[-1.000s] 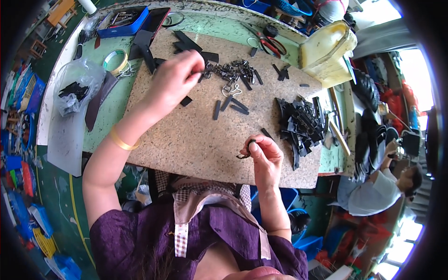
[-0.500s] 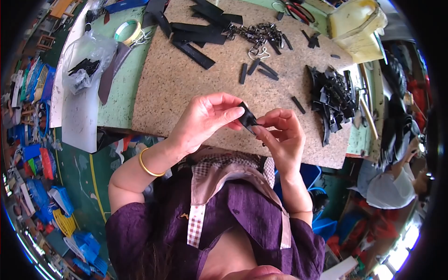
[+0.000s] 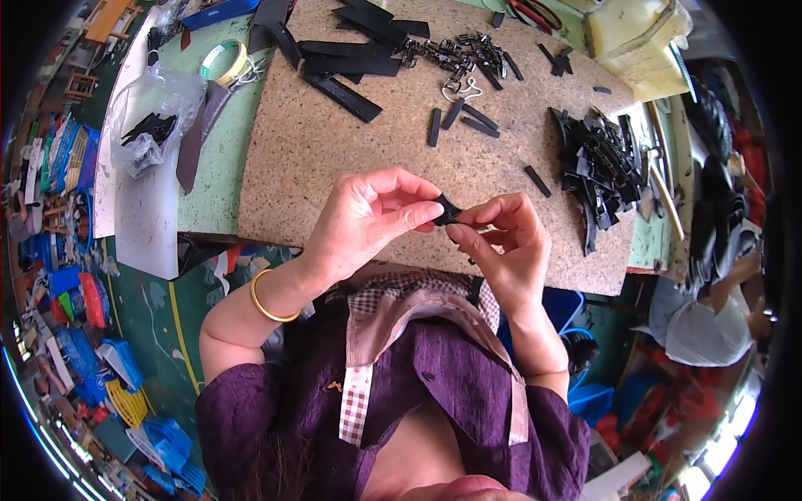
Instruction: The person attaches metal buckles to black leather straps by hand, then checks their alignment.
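Between my two hands, above the near edge of the speckled board (image 3: 334,159), is a small black strip (image 3: 449,210). My left hand (image 3: 368,219) pinches its left end between thumb and fingers. At its other end, my right hand (image 3: 505,234) closes thumb against forefinger. Fingertips cover parts of the strip, so its full shape is hidden. Beyond the hands lie several short black strips (image 3: 435,127) and a heap of small metal buckles (image 3: 468,57). To the right is a large pile of black strip pieces (image 3: 600,167).
Long black strips (image 3: 351,63) lie at the far left of the board. A plastic bag of black pieces (image 3: 154,125) and a tape roll (image 3: 224,62) sit on the green table. Red-handled pliers (image 3: 535,12) and a yellowed container (image 3: 639,46) are at the back right. Another person (image 3: 710,330) is at the right.
The black strip has turned and now shows shorter between my fingers. Both hands keep almost the same place, and the whole view has shifted slightly.
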Action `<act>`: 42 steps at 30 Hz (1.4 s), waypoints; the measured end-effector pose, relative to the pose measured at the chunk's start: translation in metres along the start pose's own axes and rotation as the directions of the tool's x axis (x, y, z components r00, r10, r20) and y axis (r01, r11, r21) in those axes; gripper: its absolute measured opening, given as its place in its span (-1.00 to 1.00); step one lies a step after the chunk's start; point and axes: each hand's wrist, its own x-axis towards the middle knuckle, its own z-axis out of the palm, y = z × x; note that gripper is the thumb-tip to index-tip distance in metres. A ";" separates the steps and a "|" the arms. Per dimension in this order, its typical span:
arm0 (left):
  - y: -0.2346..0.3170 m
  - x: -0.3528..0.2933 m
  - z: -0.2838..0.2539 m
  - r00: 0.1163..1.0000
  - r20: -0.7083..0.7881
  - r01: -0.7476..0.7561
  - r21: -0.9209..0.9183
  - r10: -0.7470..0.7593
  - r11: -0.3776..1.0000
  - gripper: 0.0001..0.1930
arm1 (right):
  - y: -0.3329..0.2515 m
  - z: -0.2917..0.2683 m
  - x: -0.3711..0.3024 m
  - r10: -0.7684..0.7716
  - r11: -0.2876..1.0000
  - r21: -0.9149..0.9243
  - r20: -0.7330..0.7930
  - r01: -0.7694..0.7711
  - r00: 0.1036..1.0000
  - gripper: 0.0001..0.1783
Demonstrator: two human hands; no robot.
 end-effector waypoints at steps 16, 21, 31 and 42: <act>0.005 -0.002 0.005 0.883 0.162 -0.452 0.552 0.441 0.701 -0.89 | 0.014 0.009 0.001 -0.364 0.912 -0.200 0.003 0.357 0.931 -0.82; -0.003 0.001 0.009 0.874 0.199 -0.469 0.578 0.443 0.667 -0.88 | 0.019 0.009 0.007 -0.468 0.843 -0.314 -0.032 0.436 0.883 -0.80; 0.003 0.006 -0.019 0.934 0.358 -0.068 0.180 -0.001 0.981 -0.82 | 0.007 -0.015 0.010 -0.156 0.987 0.091 0.370 0.132 0.916 -0.87; 0.010 0.003 -0.022 0.954 0.243 0.109 0.262 -0.174 0.959 -0.86 | 0.014 -0.021 -0.004 0.143 0.973 0.128 0.331 -0.194 0.933 -0.81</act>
